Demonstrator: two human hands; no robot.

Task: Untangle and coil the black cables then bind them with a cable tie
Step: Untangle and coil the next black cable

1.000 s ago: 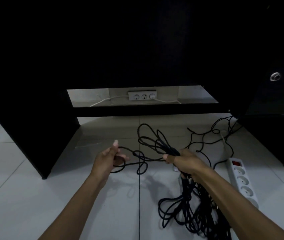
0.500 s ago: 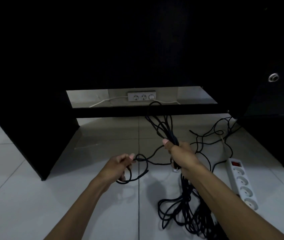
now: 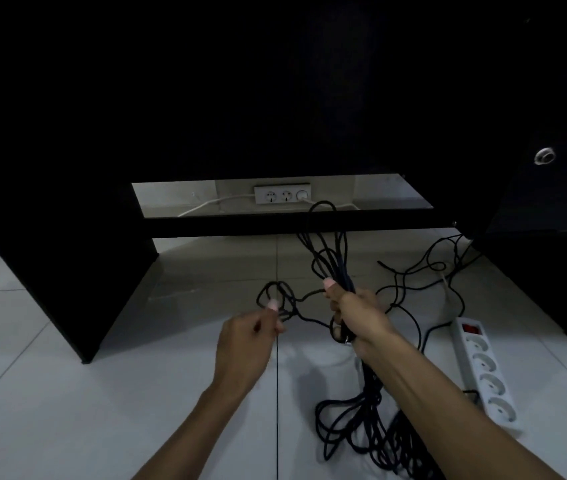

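My right hand (image 3: 358, 311) grips a thick bundle of black cables (image 3: 330, 261) upright; its loops stick up above my fist and the rest hangs down to a loose pile (image 3: 354, 431) on the floor. My left hand (image 3: 250, 341) pinches a small knotted loop of black cable (image 3: 276, 294) to the left of the bundle. A single strand runs from that knot across to my right hand. More tangled black cable (image 3: 424, 282) trails over the tiles at the right, toward the cabinet. No cable tie is visible.
A white power strip (image 3: 482, 372) with a red switch lies on the floor at the right. A black desk (image 3: 67, 202) surrounds the space, with a drawer knob (image 3: 544, 156) at right. A wall socket row (image 3: 282, 194) with white cords sits behind.
My right hand has raised the bundle and turned it upright. My left hand dropped lower and moved right, toward the bundle, and now pinches the small knotted loop.
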